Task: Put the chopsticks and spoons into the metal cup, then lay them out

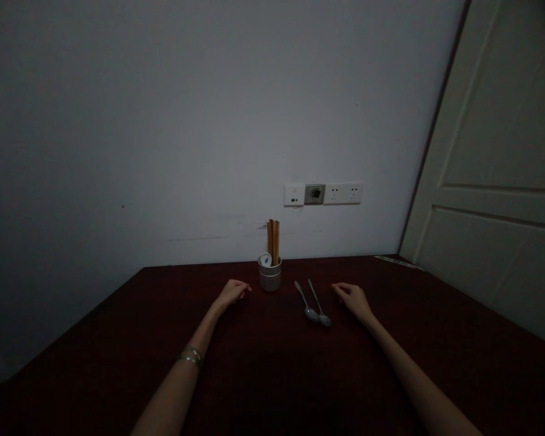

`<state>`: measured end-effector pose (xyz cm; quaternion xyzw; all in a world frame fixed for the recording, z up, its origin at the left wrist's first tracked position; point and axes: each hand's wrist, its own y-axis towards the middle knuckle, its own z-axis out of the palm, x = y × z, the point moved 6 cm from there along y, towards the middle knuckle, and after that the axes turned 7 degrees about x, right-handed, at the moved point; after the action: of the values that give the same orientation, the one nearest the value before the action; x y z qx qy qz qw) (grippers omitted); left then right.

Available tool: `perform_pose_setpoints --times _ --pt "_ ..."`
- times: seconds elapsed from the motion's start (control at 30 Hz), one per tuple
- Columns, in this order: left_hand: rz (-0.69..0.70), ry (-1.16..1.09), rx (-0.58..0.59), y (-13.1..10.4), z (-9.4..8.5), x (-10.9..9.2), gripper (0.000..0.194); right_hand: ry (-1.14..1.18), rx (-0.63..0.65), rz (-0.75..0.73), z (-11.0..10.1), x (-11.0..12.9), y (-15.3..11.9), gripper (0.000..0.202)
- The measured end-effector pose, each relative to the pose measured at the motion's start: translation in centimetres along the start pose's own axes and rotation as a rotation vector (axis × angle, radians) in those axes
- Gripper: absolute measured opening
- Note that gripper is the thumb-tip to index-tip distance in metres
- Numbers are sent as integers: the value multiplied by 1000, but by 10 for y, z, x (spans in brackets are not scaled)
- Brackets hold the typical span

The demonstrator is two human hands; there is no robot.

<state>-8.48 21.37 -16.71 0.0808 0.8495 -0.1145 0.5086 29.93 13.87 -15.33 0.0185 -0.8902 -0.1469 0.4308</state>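
My left hand [232,292] rests on the dark red table, left of a metal cup [270,278]. Its fingers are loosely bent and apart, with nothing in them. Upright in the cup stand several wooden chopsticks [273,242] and a white ceramic piece with a blue mark [266,260], perhaps a spoon. Right of the cup lie two metal spoons, a left one [310,313] and a right one [324,320], handles pointing to the wall and bowls touching or nearly so. Just right of them lies my right hand [352,298], empty, its fingers reaching loosely toward the handles.
Behind the table [254,375] rises a pale wall [209,121] with a row of sockets and switches [323,194]. A panelled door [495,151] stands at the right. A thin patterned strip [397,262] lies along the far right table edge. The light is dim.
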Motion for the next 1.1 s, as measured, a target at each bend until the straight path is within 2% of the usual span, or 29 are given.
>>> perform_pose_setpoints --times 0.13,0.3,0.47,0.57,0.67,0.73,0.83,0.9,1.0,1.07,1.1 --pt "-11 -38 10 -7 1 -4 32 -43 37 6 2 -2 0 45" --pt "-1 -255 -118 -14 -7 -8 28 -90 63 -8 3 -2 1 41" --pt "54 -422 -59 -17 -17 -22 29 -103 77 8 5 -6 3 38" --pt "162 -616 21 -30 -29 -55 29 -112 54 -20 5 -9 5 36" --pt "338 -867 135 -59 -40 -110 26 -130 28 -43 6 -11 7 36" --pt "456 -920 196 -84 -41 -150 25 -140 32 -34 6 -12 8 38" --pt "580 -840 285 -113 -21 -194 25 -146 31 -18 6 -11 6 39" --pt "593 -726 384 -119 7 -208 29 -138 14 -23 5 -9 5 39" --pt "520 -332 473 -105 58 -202 32 -118 8 -35 4 -6 3 38" --pt "532 37 416 -86 84 -191 27 -112 8 -44 3 -5 3 39" --pt "563 205 347 -75 93 -186 24 -111 6 -49 3 -5 3 39"
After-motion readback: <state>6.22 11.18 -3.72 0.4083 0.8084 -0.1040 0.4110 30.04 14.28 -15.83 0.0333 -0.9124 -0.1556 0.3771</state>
